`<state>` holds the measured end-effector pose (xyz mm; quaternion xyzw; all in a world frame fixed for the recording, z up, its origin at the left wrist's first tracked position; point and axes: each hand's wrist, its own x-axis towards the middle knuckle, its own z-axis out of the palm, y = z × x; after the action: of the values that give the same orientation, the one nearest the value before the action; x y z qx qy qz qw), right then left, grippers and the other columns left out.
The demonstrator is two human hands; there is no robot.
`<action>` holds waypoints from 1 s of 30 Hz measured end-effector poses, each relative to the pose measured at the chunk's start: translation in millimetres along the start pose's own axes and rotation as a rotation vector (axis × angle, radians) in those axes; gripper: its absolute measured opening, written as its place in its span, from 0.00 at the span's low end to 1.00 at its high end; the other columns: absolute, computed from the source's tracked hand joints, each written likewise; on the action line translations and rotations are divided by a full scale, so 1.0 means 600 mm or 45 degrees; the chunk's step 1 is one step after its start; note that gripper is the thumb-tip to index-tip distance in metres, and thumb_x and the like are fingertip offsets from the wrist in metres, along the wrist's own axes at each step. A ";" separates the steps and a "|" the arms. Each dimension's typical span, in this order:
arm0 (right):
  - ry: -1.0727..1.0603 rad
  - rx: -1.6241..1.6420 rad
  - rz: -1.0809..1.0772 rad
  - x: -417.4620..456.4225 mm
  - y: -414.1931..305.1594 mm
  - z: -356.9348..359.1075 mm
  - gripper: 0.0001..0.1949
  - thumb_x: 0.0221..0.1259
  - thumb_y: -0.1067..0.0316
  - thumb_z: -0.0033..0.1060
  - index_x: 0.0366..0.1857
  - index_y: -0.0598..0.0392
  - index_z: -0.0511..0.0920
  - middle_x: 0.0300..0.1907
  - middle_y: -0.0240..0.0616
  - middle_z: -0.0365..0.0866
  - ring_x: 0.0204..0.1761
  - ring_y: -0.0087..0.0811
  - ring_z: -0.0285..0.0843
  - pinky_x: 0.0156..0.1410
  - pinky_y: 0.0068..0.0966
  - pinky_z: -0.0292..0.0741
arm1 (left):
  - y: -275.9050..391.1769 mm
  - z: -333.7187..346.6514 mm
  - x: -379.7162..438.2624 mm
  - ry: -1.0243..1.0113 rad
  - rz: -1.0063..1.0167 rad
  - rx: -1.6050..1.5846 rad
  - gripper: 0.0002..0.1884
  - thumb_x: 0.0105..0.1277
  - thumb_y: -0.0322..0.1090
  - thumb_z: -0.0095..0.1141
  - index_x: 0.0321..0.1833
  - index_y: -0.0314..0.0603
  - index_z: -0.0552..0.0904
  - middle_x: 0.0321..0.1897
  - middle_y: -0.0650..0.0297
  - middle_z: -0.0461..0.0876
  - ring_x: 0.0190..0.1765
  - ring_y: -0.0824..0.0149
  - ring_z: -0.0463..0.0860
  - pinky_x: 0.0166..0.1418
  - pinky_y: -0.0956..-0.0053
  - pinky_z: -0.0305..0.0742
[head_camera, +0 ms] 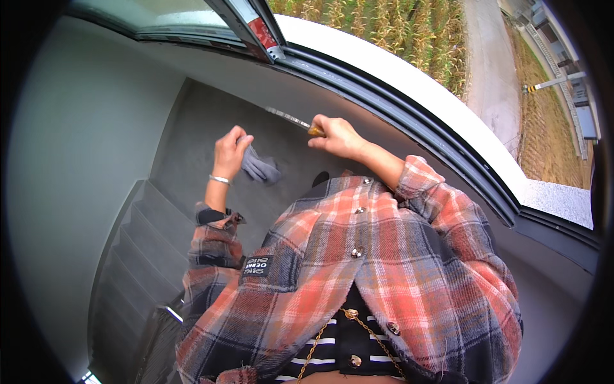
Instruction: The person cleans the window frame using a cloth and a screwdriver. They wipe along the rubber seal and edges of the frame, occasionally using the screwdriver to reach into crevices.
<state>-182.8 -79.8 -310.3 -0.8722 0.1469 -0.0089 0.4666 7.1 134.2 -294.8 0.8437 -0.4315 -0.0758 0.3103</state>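
Observation:
My left hand (231,152) pinches a grey cloth (260,166) between thumb and fingers. The cloth hangs down in folds and its lower end is blurred. A bracelet circles that wrist. In my right hand (337,138) is a slim hand tool (290,117) with an amber handle and a narrow metal shaft, perhaps a screwdriver. Its shaft points left, and the tip is blurred. Most of the handle is hidden by my fingers. The two hands are apart, above the grey floor (192,125) and beside the wall under the window.
An open window's dark sill track (383,101) curves along the right, with a sliding sash (259,31) at top left. Grey stairs (148,240) descend at lower left, beside a dark railing (160,331). Outside lie a crop field (383,38) and a paved lane (494,86).

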 end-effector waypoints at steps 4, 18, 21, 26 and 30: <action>-0.058 0.523 0.023 0.011 0.020 0.022 0.18 0.47 0.65 0.70 0.40 0.61 0.75 0.39 0.45 0.83 0.44 0.37 0.82 0.49 0.30 0.76 | 0.090 -0.082 0.035 0.013 0.311 0.019 0.07 0.57 0.31 0.62 0.30 0.38 0.77 0.22 0.59 0.74 0.25 0.64 0.75 0.30 0.75 0.70; -0.188 0.344 -0.007 0.063 0.003 0.108 0.18 0.45 0.68 0.72 0.40 0.59 0.75 0.33 0.40 0.79 0.39 0.30 0.77 0.47 0.28 0.73 | 0.128 -0.284 0.012 0.687 0.321 -1.020 0.09 0.63 0.35 0.61 0.36 0.36 0.77 0.31 0.61 0.78 0.33 0.73 0.74 0.39 0.81 0.72; -0.087 0.280 -0.058 0.061 0.013 0.097 0.17 0.44 0.67 0.71 0.36 0.60 0.74 0.30 0.43 0.79 0.36 0.32 0.77 0.44 0.31 0.72 | 0.102 -0.281 0.017 0.878 0.217 -0.959 0.08 0.63 0.34 0.61 0.36 0.37 0.79 0.31 0.63 0.78 0.33 0.73 0.74 0.38 0.81 0.72; 0.112 0.483 -0.020 0.039 0.000 0.048 0.15 0.46 0.65 0.71 0.29 0.58 0.71 0.24 0.33 0.71 0.30 0.24 0.68 0.37 0.26 0.70 | -0.033 -0.290 0.014 1.031 -0.147 -0.040 0.07 0.61 0.37 0.64 0.33 0.41 0.82 0.30 0.68 0.78 0.32 0.73 0.75 0.37 0.77 0.72; 0.084 0.441 -0.077 0.030 -0.043 -0.002 0.16 0.47 0.66 0.72 0.29 0.59 0.70 0.24 0.36 0.71 0.30 0.24 0.67 0.37 0.27 0.70 | -0.076 -0.230 0.010 0.693 -0.463 0.727 0.10 0.57 0.44 0.65 0.30 0.47 0.84 0.26 0.66 0.79 0.28 0.67 0.76 0.36 0.70 0.73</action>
<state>-159.5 -72.1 -290.4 -0.7821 0.1319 -0.0768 0.6042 96.6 212.6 -211.2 0.9472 -0.1820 0.2185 0.1484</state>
